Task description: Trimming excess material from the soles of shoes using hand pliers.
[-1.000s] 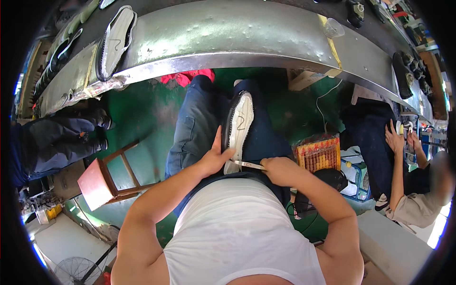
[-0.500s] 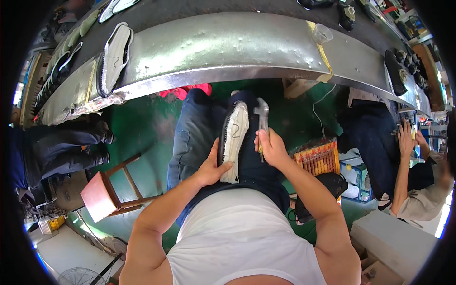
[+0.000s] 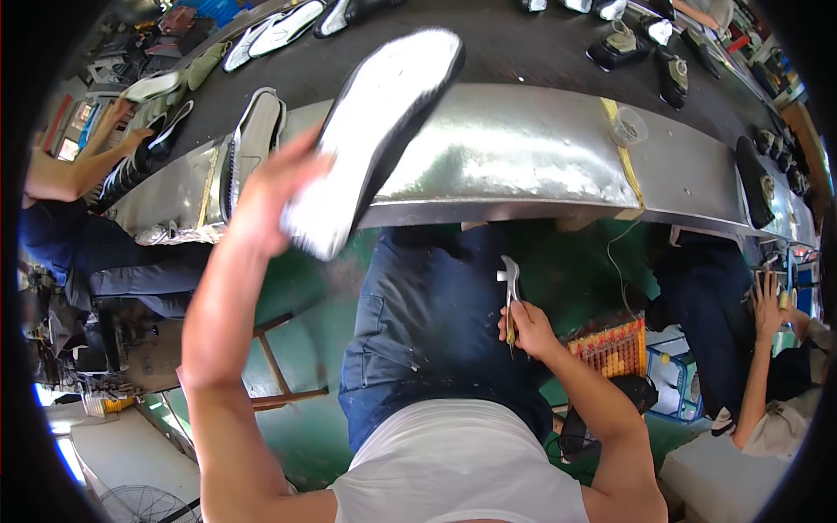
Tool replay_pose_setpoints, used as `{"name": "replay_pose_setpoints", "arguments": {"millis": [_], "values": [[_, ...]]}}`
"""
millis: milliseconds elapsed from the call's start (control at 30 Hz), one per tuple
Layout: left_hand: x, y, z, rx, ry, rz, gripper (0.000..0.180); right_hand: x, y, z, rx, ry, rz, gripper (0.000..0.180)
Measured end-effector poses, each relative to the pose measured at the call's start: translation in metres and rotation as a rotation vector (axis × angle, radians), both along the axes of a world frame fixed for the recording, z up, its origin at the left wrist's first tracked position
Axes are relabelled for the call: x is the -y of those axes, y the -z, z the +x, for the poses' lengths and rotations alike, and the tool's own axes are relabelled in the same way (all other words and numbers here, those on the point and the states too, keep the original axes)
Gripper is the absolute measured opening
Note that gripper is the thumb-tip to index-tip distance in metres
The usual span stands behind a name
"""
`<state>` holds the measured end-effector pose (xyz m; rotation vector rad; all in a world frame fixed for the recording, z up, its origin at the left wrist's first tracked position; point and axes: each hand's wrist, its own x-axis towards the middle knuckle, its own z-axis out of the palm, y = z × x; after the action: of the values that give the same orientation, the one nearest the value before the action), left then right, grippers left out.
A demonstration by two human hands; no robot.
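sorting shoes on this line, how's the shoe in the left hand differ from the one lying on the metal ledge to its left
The held shoe is lifted in the left hand, sole up, showing a pale sole with a dark edge. The ledge shoe lies untouched on the metal ledge, opening up, white with dark trim. The held shoe is motion-blurred; the ledge shoe is sharp. Both are pale, low-cut shoes.

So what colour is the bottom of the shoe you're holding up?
The sole of the shoe in the left hand is white with a dark edge, seen in the head view.
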<state>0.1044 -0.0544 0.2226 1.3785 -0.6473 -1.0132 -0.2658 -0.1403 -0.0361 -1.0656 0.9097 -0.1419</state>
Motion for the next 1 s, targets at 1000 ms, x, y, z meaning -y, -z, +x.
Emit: {"name": "replay_pose_setpoints", "arguments": {"millis": [1000], "values": [[-0.090, 0.094, 0.003, -0.003, -0.001, -0.311, 0.087, 0.007, -0.012, 0.008, -0.085, -0.210, -0.300, 0.026]]}}
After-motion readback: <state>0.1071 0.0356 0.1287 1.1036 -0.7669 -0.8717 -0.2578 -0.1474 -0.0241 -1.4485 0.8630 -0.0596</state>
